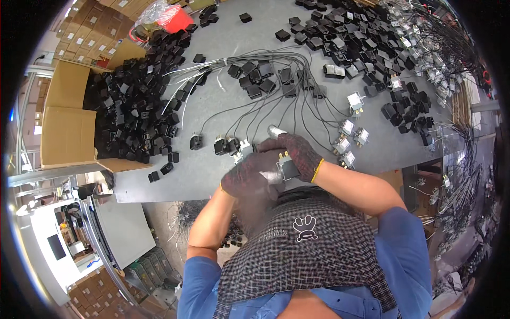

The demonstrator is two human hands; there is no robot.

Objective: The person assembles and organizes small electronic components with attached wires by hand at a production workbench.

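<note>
Pronged block (289,168) — in right hand (300,154)

Bare table (186,173) beside left hand (247,177), cables (260,56) ahead

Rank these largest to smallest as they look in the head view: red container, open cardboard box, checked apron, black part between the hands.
1. Checked apron, helped by being near the camera
2. Open cardboard box
3. Red container, partly under clear plastic
4. Black part
</note>
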